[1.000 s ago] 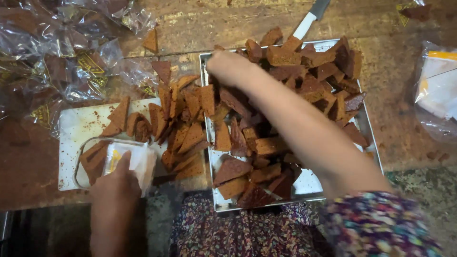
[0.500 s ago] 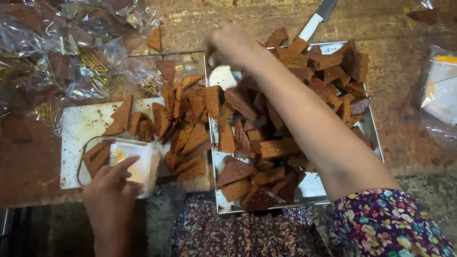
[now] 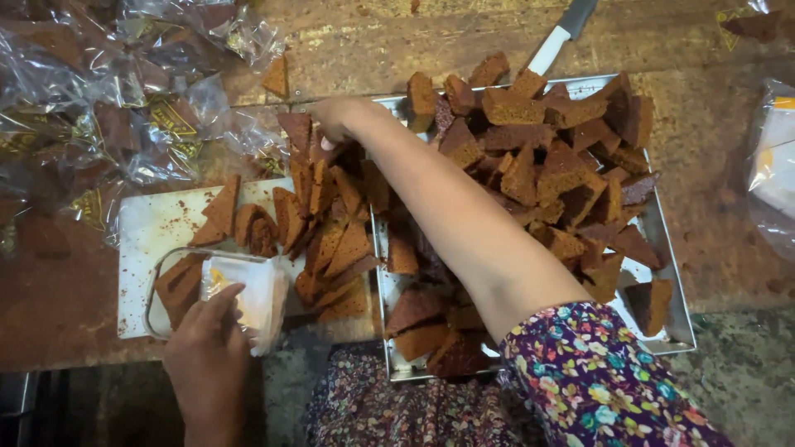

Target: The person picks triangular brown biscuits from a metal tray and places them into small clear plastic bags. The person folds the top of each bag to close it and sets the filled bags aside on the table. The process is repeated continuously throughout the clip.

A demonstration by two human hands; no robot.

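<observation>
My left hand (image 3: 209, 339) holds a clear plastic bag (image 3: 248, 290) with a white label at the near edge of a white cutting board (image 3: 157, 228); brown cake slices show inside it. My right hand (image 3: 335, 120) reaches across the metal tray (image 3: 667, 306) to the top of a row of triangular brown cake slices (image 3: 327, 232) on the board, fingers curled around one slice. The tray holds a heap of brown cake pieces (image 3: 546, 165). My floral sleeve (image 3: 604, 381) covers the tray's near side.
A pile of crinkled clear plastic bags (image 3: 108, 99) lies at the far left. A knife with a white handle (image 3: 559, 37) rests behind the tray. Another plastic bag (image 3: 774, 165) sits at the right edge. One lone cake slice (image 3: 277, 76) lies on the wooden table.
My right hand has moved left from above the tray to the slices on the cutting board. My left hand has slid slightly right with the bag.
</observation>
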